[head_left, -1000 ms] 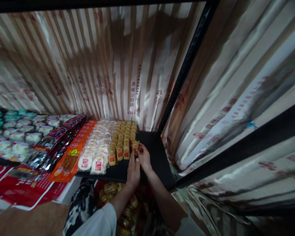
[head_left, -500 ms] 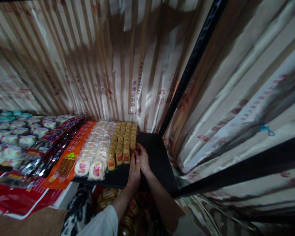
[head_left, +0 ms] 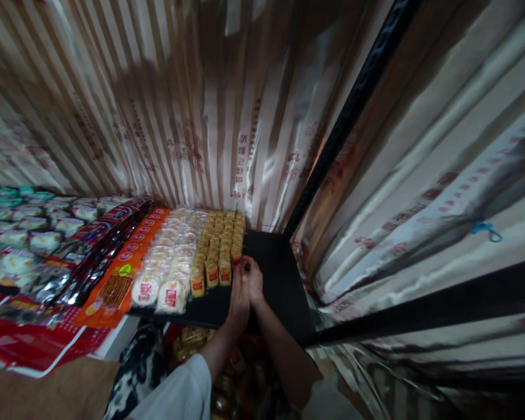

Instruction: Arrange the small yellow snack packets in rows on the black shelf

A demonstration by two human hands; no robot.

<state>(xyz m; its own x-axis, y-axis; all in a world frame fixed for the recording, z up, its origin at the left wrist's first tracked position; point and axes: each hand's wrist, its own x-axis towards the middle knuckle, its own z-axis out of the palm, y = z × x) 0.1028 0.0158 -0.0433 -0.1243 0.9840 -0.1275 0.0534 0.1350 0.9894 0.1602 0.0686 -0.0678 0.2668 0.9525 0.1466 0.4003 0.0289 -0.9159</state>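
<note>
Small yellow snack packets (head_left: 219, 245) with red labels stand in tight rows on a black shelf (head_left: 273, 262). At the near end of the rightmost row my two hands come close together. My left hand (head_left: 240, 297) has its fingers pressed together and pointing at the front packet (head_left: 236, 253). Beside it my right hand (head_left: 255, 280) curls its fingers inward at the right side of that row. Whatever lies between the fingertips is hidden by the hands. Left of the yellow rows are round white wrapped crackers (head_left: 171, 296) in two rows.
Orange snack bags (head_left: 114, 286), dark shiny bags (head_left: 81, 259) and white wrapped packets (head_left: 46, 240) lie farther left. More yellow packets (head_left: 192, 338) are below the shelf. A black metal post (head_left: 332, 140) rises at the shelf's back right corner, before striped sheeting (head_left: 201, 116).
The camera view has shifted slightly. My hands stay at the end of the rightmost yellow row, and the right fingers curl in more toward the left hand.
</note>
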